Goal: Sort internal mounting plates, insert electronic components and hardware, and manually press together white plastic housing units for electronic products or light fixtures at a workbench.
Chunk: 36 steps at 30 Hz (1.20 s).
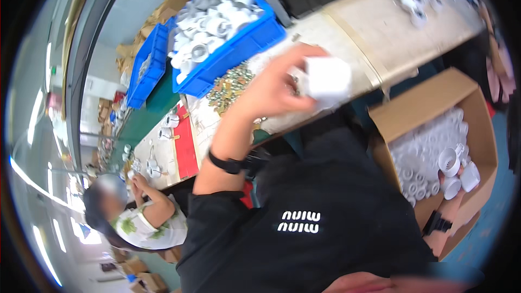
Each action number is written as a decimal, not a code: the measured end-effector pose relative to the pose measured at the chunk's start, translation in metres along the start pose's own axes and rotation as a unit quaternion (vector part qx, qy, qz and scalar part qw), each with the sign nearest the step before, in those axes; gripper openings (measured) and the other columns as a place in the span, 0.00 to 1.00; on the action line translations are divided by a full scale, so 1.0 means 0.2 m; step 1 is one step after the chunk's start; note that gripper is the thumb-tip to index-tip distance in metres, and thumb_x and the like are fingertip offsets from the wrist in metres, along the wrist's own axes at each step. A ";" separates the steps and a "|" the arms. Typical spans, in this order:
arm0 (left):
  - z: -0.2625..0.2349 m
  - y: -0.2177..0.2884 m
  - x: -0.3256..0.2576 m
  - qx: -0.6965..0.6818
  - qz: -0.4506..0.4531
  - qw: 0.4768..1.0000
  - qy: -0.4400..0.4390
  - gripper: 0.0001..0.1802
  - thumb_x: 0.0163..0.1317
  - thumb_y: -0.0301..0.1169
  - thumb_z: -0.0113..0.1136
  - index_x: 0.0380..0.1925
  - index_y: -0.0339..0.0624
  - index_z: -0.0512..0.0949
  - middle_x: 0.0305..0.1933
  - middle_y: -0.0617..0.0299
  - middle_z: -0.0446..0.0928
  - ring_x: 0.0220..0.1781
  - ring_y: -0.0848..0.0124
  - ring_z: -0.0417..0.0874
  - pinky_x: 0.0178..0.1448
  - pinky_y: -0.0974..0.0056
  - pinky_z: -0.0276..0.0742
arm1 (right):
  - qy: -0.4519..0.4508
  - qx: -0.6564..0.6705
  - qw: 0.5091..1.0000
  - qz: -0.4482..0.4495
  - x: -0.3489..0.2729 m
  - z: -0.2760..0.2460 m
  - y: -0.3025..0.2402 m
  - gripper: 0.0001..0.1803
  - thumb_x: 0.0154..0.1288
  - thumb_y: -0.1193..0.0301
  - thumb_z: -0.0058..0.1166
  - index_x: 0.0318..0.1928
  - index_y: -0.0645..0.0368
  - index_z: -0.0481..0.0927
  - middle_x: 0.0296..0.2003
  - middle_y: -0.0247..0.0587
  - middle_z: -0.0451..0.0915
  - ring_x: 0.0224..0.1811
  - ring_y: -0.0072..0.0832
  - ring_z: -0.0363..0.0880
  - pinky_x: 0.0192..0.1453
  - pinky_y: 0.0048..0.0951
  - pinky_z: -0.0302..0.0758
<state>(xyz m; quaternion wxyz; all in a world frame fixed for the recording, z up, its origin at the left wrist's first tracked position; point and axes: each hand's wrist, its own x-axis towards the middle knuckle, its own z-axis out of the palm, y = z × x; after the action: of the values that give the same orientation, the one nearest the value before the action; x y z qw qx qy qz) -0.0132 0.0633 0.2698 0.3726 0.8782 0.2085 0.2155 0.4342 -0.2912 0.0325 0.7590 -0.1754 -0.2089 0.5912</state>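
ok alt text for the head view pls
A person's left hand lifts a blurred white part over a workbench, while the right hand holds white round fittings in a cardboard box. A blue bin of similar parts sits behind.

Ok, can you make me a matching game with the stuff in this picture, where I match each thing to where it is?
Things:
1. blurred white plastic part
2. white plastic cup-shaped fittings
3. pile of small brass-coloured metal bits
4. round white and grey parts

Places:
A. in the blue plastic crate
B. in the left hand
C. loose on the pale workbench
D. held over the brown cardboard box

Pairs: 1-B, 2-D, 3-C, 4-A
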 end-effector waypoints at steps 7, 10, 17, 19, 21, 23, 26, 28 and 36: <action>-1.06 -0.46 -0.22 0.304 -0.080 0.850 0.422 0.36 0.52 0.31 0.76 0.64 0.45 0.75 0.60 0.50 0.79 0.51 0.61 0.83 0.54 0.57 0.81 | -0.084 -0.265 0.960 0.027 0.67 0.77 0.13 0.53 0.45 0.35 0.73 0.62 0.61 0.74 0.48 0.44 0.83 0.48 0.44 0.85 0.47 0.45 0.85; -1.33 -0.81 -0.32 0.426 -0.068 0.796 0.424 0.35 0.53 0.33 0.75 0.63 0.45 0.75 0.57 0.44 0.76 0.57 0.45 0.80 0.63 0.49 0.77 | -0.170 -0.368 0.914 0.021 1.15 1.32 0.39 0.51 0.49 0.40 0.73 0.63 0.66 0.75 0.49 0.43 0.84 0.50 0.35 0.85 0.53 0.38 0.83; -1.27 -0.78 -0.27 0.431 -0.169 0.797 0.388 0.27 0.52 0.34 0.66 0.56 0.43 0.83 0.64 0.48 0.78 0.65 0.44 0.77 0.71 0.48 0.73 | -0.314 -0.578 0.745 -0.110 2.16 2.24 1.08 0.30 0.61 0.50 0.71 0.45 0.67 0.85 0.42 0.36 0.80 0.46 0.22 0.74 0.49 0.30 0.72; -1.19 -0.59 -0.38 0.459 -0.068 0.778 0.423 0.23 0.51 0.30 0.63 0.50 0.43 0.84 0.61 0.49 0.79 0.62 0.46 0.77 0.69 0.47 0.73 | -0.327 -0.621 0.698 -0.143 2.38 2.35 1.28 0.33 0.59 0.47 0.72 0.44 0.69 0.85 0.39 0.41 0.80 0.44 0.27 0.77 0.47 0.31 0.73; -1.02 -0.36 -0.51 0.444 0.074 0.779 0.437 0.16 0.49 0.24 0.60 0.41 0.41 0.84 0.56 0.50 0.82 0.57 0.47 0.78 0.64 0.48 0.74 | -0.328 -0.674 0.614 -0.247 2.63 2.31 1.49 0.36 0.56 0.43 0.72 0.44 0.68 0.86 0.38 0.47 0.82 0.44 0.36 0.81 0.49 0.35 0.76; -0.81 -0.16 -0.70 0.374 0.110 0.830 0.399 0.13 0.47 0.20 0.57 0.35 0.39 0.81 0.50 0.49 0.82 0.52 0.48 0.81 0.60 0.51 0.75 | -0.342 -0.746 0.546 -0.170 2.79 2.33 1.58 0.37 0.56 0.43 0.71 0.52 0.64 0.85 0.53 0.57 0.79 0.56 0.47 0.78 0.64 0.39 0.73; -0.49 0.02 -0.99 0.216 0.081 0.915 0.332 0.15 0.46 0.14 0.54 0.35 0.38 0.81 0.44 0.50 0.84 0.47 0.53 0.84 0.51 0.55 0.80 | -0.342 -0.765 0.546 0.002 2.90 2.34 1.65 0.37 0.59 0.43 0.69 0.56 0.61 0.84 0.58 0.56 0.80 0.60 0.43 0.79 0.65 0.38 0.73; -0.33 0.03 -1.21 0.114 0.030 0.946 0.302 0.13 0.49 0.13 0.54 0.34 0.36 0.81 0.40 0.51 0.85 0.40 0.57 0.85 0.44 0.59 0.81 | -0.364 -0.734 0.573 0.019 2.96 2.34 1.66 0.37 0.60 0.43 0.68 0.57 0.60 0.84 0.59 0.56 0.80 0.60 0.43 0.79 0.65 0.38 0.73; 0.10 -0.25 -1.70 -0.254 -0.066 0.836 0.483 0.06 0.55 0.14 0.53 0.27 0.31 0.79 0.28 0.50 0.80 0.29 0.66 0.80 0.34 0.65 0.77 | -0.197 -0.860 0.417 -0.217 2.78 2.16 1.61 0.42 0.66 0.43 0.61 0.61 0.72 0.76 0.56 0.63 0.81 0.59 0.54 0.81 0.65 0.45 0.75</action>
<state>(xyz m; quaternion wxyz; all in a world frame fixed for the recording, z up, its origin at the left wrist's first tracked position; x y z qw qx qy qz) -0.2908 -0.0958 0.1447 0.4478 0.5216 0.3577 0.6320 0.0607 0.3332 0.2968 0.2525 -0.5645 -0.7834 -0.0631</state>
